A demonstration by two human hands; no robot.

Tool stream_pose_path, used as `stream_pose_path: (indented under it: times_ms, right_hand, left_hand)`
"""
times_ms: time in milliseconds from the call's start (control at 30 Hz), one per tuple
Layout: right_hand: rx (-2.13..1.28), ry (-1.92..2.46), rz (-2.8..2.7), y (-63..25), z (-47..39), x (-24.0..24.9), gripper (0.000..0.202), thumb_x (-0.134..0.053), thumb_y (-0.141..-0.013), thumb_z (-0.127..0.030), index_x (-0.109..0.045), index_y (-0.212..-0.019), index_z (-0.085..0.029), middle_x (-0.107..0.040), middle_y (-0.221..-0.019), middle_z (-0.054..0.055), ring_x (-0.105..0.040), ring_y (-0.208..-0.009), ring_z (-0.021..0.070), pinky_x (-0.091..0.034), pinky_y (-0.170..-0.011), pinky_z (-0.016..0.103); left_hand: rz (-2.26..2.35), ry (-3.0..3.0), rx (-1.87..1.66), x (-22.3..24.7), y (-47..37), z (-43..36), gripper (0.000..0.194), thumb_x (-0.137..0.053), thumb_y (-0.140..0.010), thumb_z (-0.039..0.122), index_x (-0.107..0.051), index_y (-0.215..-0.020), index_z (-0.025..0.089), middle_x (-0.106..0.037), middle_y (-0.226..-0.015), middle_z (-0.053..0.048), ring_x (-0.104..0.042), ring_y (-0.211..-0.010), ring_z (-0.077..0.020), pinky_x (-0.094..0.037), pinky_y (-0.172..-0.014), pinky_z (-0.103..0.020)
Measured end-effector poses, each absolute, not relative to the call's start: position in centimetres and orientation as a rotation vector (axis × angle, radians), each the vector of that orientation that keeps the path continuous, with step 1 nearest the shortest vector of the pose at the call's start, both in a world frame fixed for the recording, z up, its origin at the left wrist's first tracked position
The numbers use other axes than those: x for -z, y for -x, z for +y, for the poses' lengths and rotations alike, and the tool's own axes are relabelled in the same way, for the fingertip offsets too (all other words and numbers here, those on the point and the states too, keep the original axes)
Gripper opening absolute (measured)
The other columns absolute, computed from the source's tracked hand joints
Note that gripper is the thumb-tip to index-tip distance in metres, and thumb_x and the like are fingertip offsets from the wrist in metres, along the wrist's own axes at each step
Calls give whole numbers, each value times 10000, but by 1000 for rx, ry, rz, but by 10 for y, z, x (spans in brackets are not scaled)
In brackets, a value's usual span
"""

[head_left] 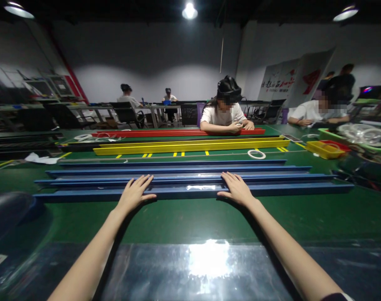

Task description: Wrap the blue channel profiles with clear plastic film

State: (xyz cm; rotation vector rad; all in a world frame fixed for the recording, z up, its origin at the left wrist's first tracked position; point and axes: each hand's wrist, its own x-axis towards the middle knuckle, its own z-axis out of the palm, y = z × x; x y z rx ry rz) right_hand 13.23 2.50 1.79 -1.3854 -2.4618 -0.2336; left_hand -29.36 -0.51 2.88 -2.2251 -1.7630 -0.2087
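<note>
Several long blue channels [184, 194] lie side by side across the green table [177, 221]. My left hand [136, 192] rests on the nearest blue channels left of the middle, its fingers spread and the thumb along the near edge. On the right, my right hand [236, 188] lies on the same channels, fingers apart and thumb pointing inward. Neither hand is closed round anything. Behind the blue channels are yellow channels [190, 146] and, farther back, a red one [177, 133].
A white ring [256, 154] lies beyond the blue channels. At the right are a yellow tray [325, 149] and a green basket [366, 144] with clear coils. A person [223, 113] leans over the far edge. Clear sheeting [152, 267] covers the near edge.
</note>
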Motion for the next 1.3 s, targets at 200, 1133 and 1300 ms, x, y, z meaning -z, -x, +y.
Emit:
stream_pose_path:
  times_ms: [200, 1133, 1300]
  right_hand:
    - [225, 1362, -2440, -133, 40, -17, 753, -410, -782, -670, -406, -1325, -148, -480, -1330, 139, -416, -1231, 280, -301, -1018, 441]
    - [230, 1404, -2451, -123, 60, -15, 777, -353, -796, -669, -425, -1298, -81, -494, -1280, 184, -432, -1172, 301, -314, -1005, 414]
    - [27, 1520, -2526, -125, 68, -20, 855, -319, -781, -704, -359, -1360, -75, -358, -1402, 210, -311, -1300, 316, -117, -1083, 526]
  left_hand:
    - [-1781, 2239, 145, -29, 295, 9, 686, -413, -807, 628, -311, -1388, 279, -387, -1416, -60, -314, -1316, -261, -226, -1055, -452]
    - [-1973, 2358, 1, -37, 303, 29, 803, -424, -732, 714, -223, -1410, 334, -217, -1490, -2, -144, -1379, -244, -154, -1090, -467]
    - [-2248, 2421, -239, -57, 298, 43, 952, -514, -635, 719, -202, -1423, 284, -46, -1511, -78, -58, -1384, -283, -127, -1084, -504]
